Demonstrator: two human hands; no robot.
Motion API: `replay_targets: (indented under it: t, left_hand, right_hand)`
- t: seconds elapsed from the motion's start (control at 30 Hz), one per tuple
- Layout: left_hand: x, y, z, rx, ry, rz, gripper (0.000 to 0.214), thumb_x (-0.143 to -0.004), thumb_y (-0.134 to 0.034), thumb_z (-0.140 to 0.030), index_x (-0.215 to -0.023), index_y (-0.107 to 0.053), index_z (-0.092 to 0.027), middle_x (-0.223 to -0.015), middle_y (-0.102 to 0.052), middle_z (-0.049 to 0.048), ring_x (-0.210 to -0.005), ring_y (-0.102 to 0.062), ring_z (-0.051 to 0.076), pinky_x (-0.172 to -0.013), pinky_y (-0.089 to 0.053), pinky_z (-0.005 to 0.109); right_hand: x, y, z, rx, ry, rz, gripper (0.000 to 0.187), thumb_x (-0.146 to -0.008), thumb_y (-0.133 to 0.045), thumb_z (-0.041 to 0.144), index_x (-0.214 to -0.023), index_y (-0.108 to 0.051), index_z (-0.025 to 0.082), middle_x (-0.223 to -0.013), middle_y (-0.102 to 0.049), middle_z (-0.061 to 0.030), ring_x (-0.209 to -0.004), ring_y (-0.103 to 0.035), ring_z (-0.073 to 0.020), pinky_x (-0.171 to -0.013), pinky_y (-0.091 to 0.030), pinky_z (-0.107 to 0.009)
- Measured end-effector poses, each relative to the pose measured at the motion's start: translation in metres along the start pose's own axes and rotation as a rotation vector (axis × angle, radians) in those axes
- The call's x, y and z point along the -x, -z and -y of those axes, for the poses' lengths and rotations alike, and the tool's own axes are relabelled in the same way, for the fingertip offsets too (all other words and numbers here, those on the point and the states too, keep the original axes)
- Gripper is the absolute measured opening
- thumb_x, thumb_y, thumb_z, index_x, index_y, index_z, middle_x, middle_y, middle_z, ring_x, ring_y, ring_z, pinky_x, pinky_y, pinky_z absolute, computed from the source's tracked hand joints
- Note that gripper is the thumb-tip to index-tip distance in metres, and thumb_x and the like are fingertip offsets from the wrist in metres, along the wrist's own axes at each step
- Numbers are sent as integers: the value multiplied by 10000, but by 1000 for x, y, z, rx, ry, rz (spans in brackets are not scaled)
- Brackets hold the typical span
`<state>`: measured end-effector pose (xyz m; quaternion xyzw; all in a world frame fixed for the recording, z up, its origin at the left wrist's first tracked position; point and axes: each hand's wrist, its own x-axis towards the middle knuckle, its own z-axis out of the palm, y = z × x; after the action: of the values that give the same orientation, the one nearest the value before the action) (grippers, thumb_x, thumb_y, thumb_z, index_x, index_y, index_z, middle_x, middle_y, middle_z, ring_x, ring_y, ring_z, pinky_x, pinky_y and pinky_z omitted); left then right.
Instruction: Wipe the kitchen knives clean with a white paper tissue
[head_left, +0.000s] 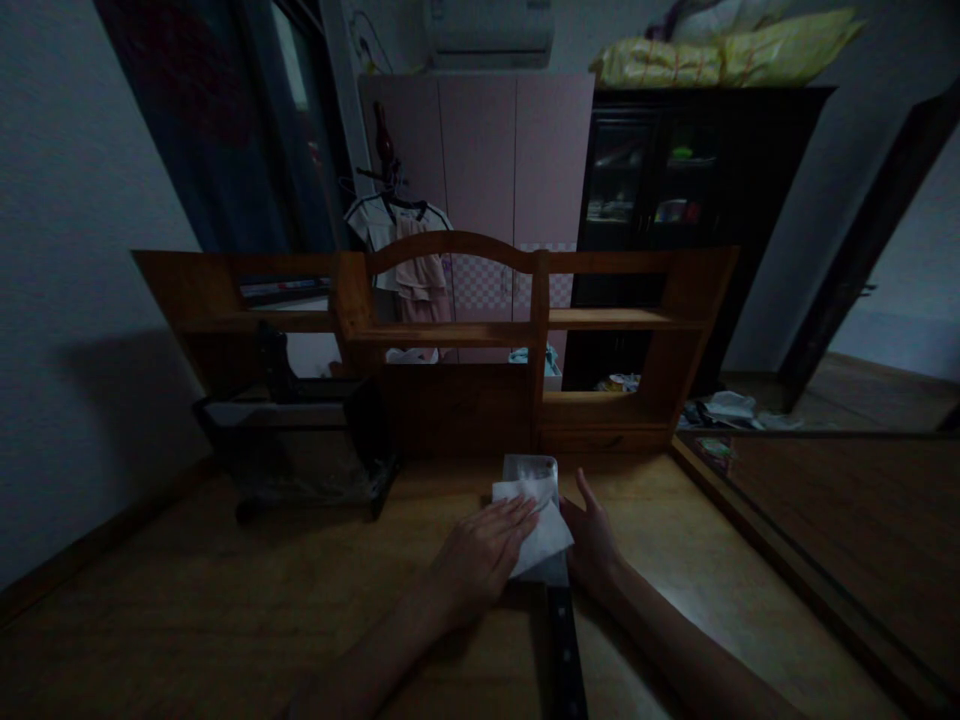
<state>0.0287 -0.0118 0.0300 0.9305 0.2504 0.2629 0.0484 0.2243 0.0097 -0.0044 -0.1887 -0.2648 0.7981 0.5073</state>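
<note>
A large knife lies on the wooden desk with its dark riveted handle pointing toward me and its shiny blade pointing away. A white tissue is spread over the blade. My left hand lies flat on the tissue, fingers stretched out and pressing it down. My right hand rests on the desk against the right side of the blade, with one finger stretched forward. Its other fingers are partly hidden behind the tissue.
A wooden shelf unit stands along the back of the desk. A dark wire rack sits at the left, by the grey wall. Behind are a pink wardrobe, a dark cabinet and hanging clothes. The room is dim.
</note>
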Motion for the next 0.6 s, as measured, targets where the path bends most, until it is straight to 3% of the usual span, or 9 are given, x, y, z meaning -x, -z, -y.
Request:
replay_targets:
  t: [0.13, 0.23, 0.33, 0.47, 0.6]
  left_hand:
    - [-3, 8, -13, 44, -86, 127, 460, -972, -247, -226, -1429, -302, -241, -1496, -266, 13, -1379, -236, 172, -1126, -270, 417]
    - [-3, 11, -20, 127, -128, 169, 437, -973, -249, -237, -1386, -384, -271, -1457, -356, -5, -1352, -305, 163, -1117, -289, 411]
    - [0, 9, -18, 207, -166, 184, 436, -975, -217, -213, -1293, -510, -260, -1367, -491, -6, -1293, -410, 142, -1100, -318, 385]
    - [5, 1, -6, 248, -139, 96, 471, -974, -192, -193, -1141, -631, -222, -1224, -621, 8, -1194, -523, 133, -1058, -367, 357]
    - [7, -4, 4, 155, 17, -35, 451, -973, -221, -197, -1127, -644, -233, -1227, -618, 12, -1189, -528, 136, -1045, -385, 336]
  right_hand:
    - [-3, 9, 5, -51, -103, -93, 593, -851, -416, 616, -977, -651, 86, -660, -690, -96, -636, -675, -248, -777, -510, -437]
    - [-2, 10, 8, -59, -157, -123, 622, -835, -433, 638, -941, -644, 63, -674, -697, -119, -562, -661, -231, -666, -525, -383]
    - [-1, 6, 9, -74, -130, -72, 562, -837, -445, 627, -930, -635, 106, -746, -714, -101, -577, -662, -210, -633, -522, -347]
    - [1, 1, 5, -79, -61, -46, 490, -847, -459, 590, -905, -633, 135, -780, -718, -81, -730, -684, -231, -790, -507, -402]
    - [1, 1, 0, -39, -23, 5, 447, -863, -453, 546, -955, -633, 148, -857, -720, -88, -870, -674, -247, -908, -451, -468]
